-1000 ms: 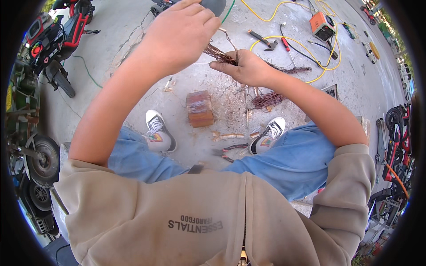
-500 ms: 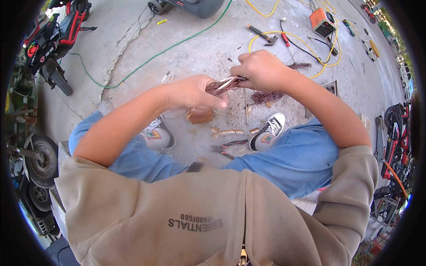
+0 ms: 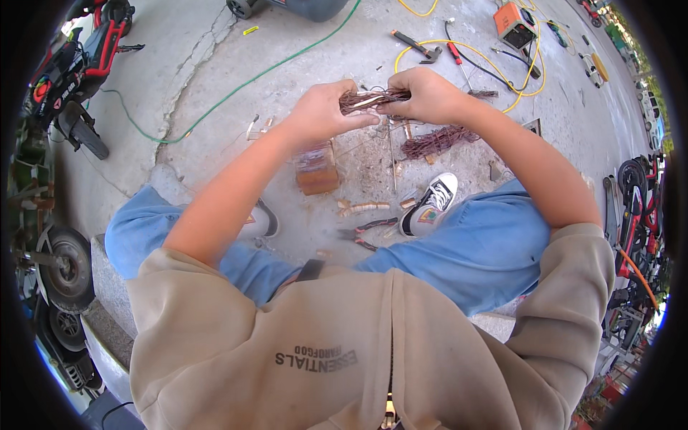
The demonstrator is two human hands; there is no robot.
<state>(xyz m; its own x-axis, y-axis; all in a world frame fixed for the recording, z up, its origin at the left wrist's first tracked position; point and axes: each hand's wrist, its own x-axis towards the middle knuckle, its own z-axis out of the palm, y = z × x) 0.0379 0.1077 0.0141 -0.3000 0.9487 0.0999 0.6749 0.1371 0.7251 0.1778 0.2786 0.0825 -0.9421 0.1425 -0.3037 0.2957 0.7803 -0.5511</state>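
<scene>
My left hand (image 3: 326,111) and my right hand (image 3: 423,93) meet above the concrete ground, both gripping a bundle of thin reddish-brown copper wire (image 3: 367,99) stretched between them. A second heap of the same wire (image 3: 437,140) lies on the ground just below my right hand. A reddish-brown block-shaped part (image 3: 317,168) sits on the ground under my left forearm. I sit with blue jeans and dark-and-white sneakers (image 3: 430,204) on either side of this spot.
Red-handled pliers (image 3: 365,233) and short pale wood pieces (image 3: 362,208) lie between my feet. A hammer (image 3: 416,43), a red screwdriver (image 3: 455,54), yellow cable (image 3: 469,50), a green hose (image 3: 236,89) and an orange box (image 3: 514,25) lie farther out. Scooters and wheels (image 3: 68,269) stand at left and right.
My left hand came down from high at the far side and closed on the wire bundle beside my right hand; both hands then lifted slightly away from the block.
</scene>
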